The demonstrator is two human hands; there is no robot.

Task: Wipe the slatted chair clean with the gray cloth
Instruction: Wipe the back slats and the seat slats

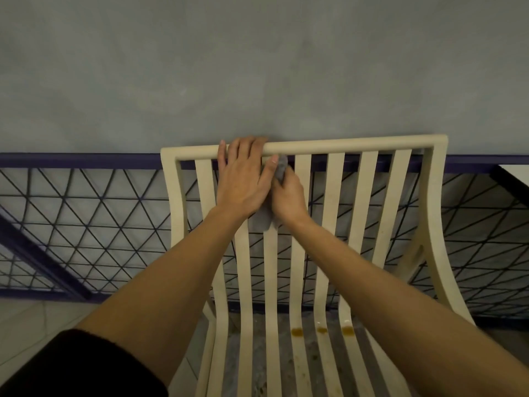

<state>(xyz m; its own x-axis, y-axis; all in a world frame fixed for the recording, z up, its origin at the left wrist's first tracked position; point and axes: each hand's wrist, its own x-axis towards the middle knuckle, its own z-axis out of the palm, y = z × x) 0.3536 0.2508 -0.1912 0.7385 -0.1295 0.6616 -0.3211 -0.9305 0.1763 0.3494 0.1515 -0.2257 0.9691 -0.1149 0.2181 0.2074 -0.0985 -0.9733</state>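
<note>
A cream slatted chair (369,196) faces me, its backrest rising to a rounded top rail. My left hand (243,176) lies over the upper left slats, its fingers curled over the top rail. My right hand (287,194) grips the gray cloth (282,167) around a middle slat just below the rail. A loose end of the cloth hangs under both wrists. Three brown stains (322,330) sit on the seat slats near the bend.
Behind the chair runs a dark blue metal railing with a triangle wire mesh (86,213). Beyond it is a gray wall (257,67). A white surface with a dark edge (515,176) juts in at the right. Pale floor tiles show at lower left.
</note>
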